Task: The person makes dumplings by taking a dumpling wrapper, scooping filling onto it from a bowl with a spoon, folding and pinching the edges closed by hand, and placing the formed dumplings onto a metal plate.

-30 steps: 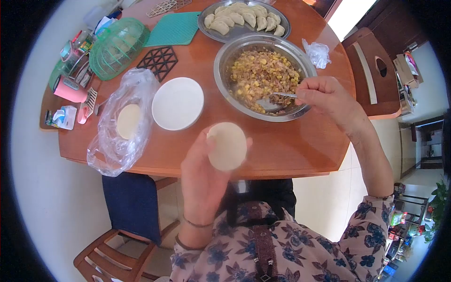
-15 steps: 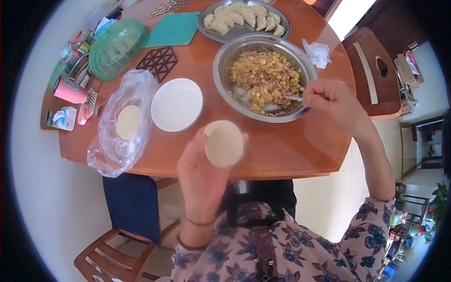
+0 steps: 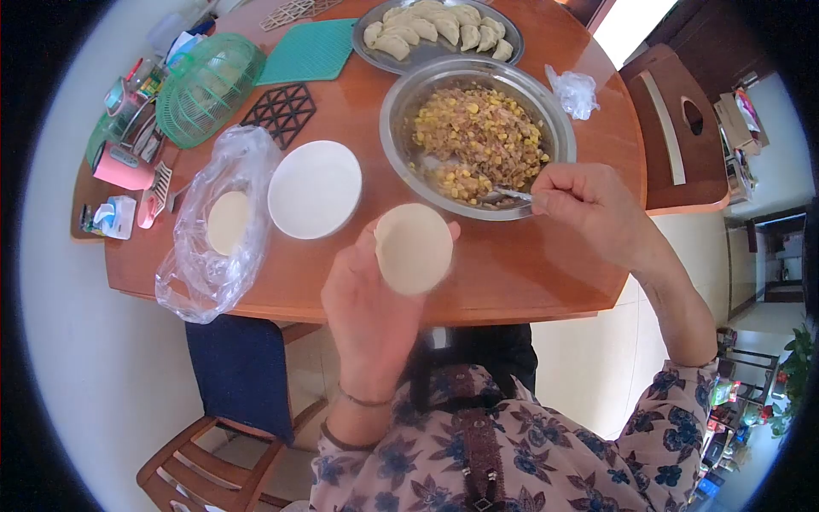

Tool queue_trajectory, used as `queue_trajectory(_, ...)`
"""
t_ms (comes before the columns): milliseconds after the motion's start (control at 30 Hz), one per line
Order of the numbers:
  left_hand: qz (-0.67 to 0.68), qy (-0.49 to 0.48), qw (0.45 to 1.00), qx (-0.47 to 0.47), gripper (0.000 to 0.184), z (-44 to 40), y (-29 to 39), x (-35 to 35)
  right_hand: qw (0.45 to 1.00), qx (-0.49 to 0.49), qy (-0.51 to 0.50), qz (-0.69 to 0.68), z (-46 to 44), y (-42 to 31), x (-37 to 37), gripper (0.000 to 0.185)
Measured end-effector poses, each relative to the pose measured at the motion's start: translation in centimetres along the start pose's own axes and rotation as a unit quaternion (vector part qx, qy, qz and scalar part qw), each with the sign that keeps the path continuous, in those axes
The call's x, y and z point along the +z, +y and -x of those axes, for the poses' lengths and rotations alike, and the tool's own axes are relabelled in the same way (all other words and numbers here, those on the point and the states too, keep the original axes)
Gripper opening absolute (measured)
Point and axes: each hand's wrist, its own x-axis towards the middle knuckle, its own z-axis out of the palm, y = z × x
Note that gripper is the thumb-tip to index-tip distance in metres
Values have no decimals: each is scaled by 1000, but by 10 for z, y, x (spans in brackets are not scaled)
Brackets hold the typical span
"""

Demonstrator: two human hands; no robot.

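Note:
A round, pale dumpling wrapper [image 3: 415,249] lies across the fingers of my left hand [image 3: 368,299], thumb at its left edge and a fingertip showing at its right. My right hand [image 3: 589,209] pinches the handle of a metal spoon [image 3: 514,194] over the near right rim of a steel bowl [image 3: 394,158]. The spoon's head is down in the filling [image 3: 482,128], a chopped mix with yellow corn bits. More wrappers [image 3: 229,224] lie in a clear plastic bag [image 3: 192,277], left of a white bowl [image 3: 314,189].
Behind the steel bowl is a metal tray [image 3: 422,58] with several folded dumplings [image 3: 444,26]. A green mat [image 3: 307,51], a black trivet [image 3: 280,115] and a green mesh basket [image 3: 209,90] stand back left. A crumpled plastic bag [image 3: 573,92] lies right; chairs [image 3: 235,384] flank the table.
The spoon has shifted slightly left and down in the filling, with my right hand moving a little that way too. My left hand has lifted the wrapper slightly, up and to the right.

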Motion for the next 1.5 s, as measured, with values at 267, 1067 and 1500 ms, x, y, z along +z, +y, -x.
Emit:
queue_trajectory(267,-37,-51,998,4,54,-3,-1,12,964,152,-64,-211,-10,15,-11,16)
queue_trajectory(1067,-9,-37,998,43,54,-16,1,32,940,146,-5,-310,-3,21,-32,15)
queue_trajectory(1500,87,-34,989,117,54,-11,-35,34,976,-14,97,-196,47,-26,2,14)
